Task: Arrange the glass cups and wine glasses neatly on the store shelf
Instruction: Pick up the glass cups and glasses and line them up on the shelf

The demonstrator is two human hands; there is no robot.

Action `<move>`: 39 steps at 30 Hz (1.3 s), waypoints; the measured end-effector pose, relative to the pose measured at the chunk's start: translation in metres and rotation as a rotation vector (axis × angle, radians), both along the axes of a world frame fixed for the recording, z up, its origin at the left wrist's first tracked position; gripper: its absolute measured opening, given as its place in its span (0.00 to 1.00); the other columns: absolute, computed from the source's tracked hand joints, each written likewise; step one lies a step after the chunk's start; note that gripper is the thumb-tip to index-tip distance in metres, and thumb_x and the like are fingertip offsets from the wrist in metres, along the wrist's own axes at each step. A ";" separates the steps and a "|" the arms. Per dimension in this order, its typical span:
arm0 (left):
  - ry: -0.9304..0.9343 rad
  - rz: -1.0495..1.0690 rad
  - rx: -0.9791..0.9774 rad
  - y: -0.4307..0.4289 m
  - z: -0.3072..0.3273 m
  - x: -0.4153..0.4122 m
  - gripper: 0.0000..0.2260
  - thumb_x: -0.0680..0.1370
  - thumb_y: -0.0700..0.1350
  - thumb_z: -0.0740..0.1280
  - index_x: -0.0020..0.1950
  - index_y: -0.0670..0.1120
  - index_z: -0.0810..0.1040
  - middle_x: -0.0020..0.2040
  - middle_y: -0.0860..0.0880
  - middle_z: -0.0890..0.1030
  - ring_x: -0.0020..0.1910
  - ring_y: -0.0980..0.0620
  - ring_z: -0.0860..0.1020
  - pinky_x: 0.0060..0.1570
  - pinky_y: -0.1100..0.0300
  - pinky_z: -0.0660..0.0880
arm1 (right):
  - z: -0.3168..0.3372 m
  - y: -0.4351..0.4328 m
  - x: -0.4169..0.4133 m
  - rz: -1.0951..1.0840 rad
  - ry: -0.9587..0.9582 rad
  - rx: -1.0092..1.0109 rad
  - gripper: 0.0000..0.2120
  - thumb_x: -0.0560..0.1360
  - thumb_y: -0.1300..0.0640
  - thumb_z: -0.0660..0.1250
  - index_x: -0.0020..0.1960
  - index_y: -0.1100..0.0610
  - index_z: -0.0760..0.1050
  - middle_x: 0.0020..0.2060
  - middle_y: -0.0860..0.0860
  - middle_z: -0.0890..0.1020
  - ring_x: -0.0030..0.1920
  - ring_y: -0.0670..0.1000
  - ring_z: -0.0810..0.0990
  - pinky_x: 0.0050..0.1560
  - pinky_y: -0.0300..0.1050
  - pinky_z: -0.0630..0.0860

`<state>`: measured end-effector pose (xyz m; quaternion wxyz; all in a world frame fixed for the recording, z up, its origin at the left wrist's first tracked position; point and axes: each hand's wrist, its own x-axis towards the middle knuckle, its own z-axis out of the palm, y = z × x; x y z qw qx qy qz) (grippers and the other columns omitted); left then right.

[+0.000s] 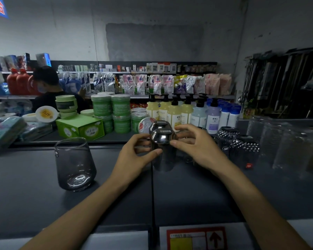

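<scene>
We see both hands meeting at the middle of the dark store shelf point(34, 186), closed around one upturned smoked glass cup point(162, 139). The left hand point(134, 154) pinches the cup from its left side, thumb low on the front and fingers curled round the far side. The right hand point(193, 143) grips the same cup from the right, thumb tip on the glass and fingers arched over towards the back. The cup stands rim down on the shelf, with a barcode sticker on its upturned base.

Just behind it we see a second upturned cup point(158, 124) of the same dark glass, so close that we cannot tell whether the two touch. Well to the left, an upright smoky tumbler point(74, 165) stands alone on the shelf, mouth up, apart from both hands. To the right of the right hand stand two diamond-textured glasses point(228, 137), rim down and close together, and beyond them a group of clear glasses point(285, 147), blurred at the edge of the view.

Past the shelf's far edge we see pump bottles point(173, 112) in a row, stacked green jars point(120, 105), a green box point(79, 127) and a round tin point(145, 125) leaning just behind the cups. A person in dark clothes point(45, 87) stands in the next aisle on the left. A red price label point(197, 239) with an arrow sits on the shelf's near edge.
</scene>
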<state>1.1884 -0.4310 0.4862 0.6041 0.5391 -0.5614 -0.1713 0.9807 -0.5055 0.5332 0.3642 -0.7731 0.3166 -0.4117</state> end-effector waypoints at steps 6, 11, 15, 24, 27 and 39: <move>0.018 -0.046 0.014 -0.002 -0.004 0.001 0.24 0.70 0.50 0.82 0.63 0.58 0.79 0.55 0.52 0.85 0.54 0.52 0.85 0.58 0.44 0.82 | -0.004 -0.001 0.005 -0.014 0.014 -0.028 0.22 0.74 0.56 0.79 0.66 0.48 0.78 0.54 0.41 0.82 0.55 0.43 0.84 0.62 0.45 0.80; 0.026 -0.029 0.006 -0.003 -0.007 0.001 0.23 0.70 0.50 0.82 0.62 0.57 0.79 0.52 0.52 0.85 0.53 0.52 0.85 0.56 0.43 0.83 | -0.003 -0.002 0.005 -0.005 0.033 -0.043 0.22 0.75 0.54 0.78 0.66 0.46 0.76 0.55 0.40 0.81 0.56 0.42 0.83 0.62 0.46 0.80; 0.056 -0.055 0.003 -0.004 -0.007 0.001 0.22 0.71 0.46 0.81 0.62 0.57 0.80 0.53 0.49 0.85 0.52 0.49 0.86 0.57 0.40 0.82 | -0.006 0.002 0.007 -0.017 0.035 -0.067 0.27 0.73 0.52 0.80 0.69 0.46 0.76 0.57 0.43 0.82 0.56 0.42 0.84 0.61 0.46 0.81; 0.044 -0.055 0.002 -0.004 -0.007 -0.001 0.21 0.73 0.43 0.80 0.62 0.58 0.79 0.53 0.50 0.85 0.53 0.50 0.86 0.58 0.41 0.82 | -0.009 0.007 0.005 -0.063 0.071 -0.120 0.28 0.73 0.49 0.79 0.71 0.43 0.75 0.59 0.41 0.80 0.58 0.41 0.82 0.60 0.44 0.79; 0.047 -0.057 0.008 -0.003 -0.007 0.000 0.21 0.73 0.44 0.80 0.62 0.59 0.80 0.53 0.49 0.85 0.53 0.50 0.85 0.58 0.41 0.82 | -0.009 0.007 0.007 -0.076 0.070 -0.125 0.28 0.73 0.51 0.79 0.70 0.44 0.75 0.60 0.43 0.81 0.58 0.42 0.82 0.59 0.41 0.78; -0.091 0.088 0.107 0.020 0.008 -0.008 0.23 0.75 0.46 0.78 0.68 0.50 0.76 0.53 0.54 0.82 0.49 0.58 0.83 0.55 0.59 0.82 | -0.005 0.023 -0.001 -0.342 0.033 -0.522 0.17 0.77 0.49 0.75 0.63 0.52 0.79 0.56 0.46 0.80 0.52 0.46 0.82 0.55 0.44 0.82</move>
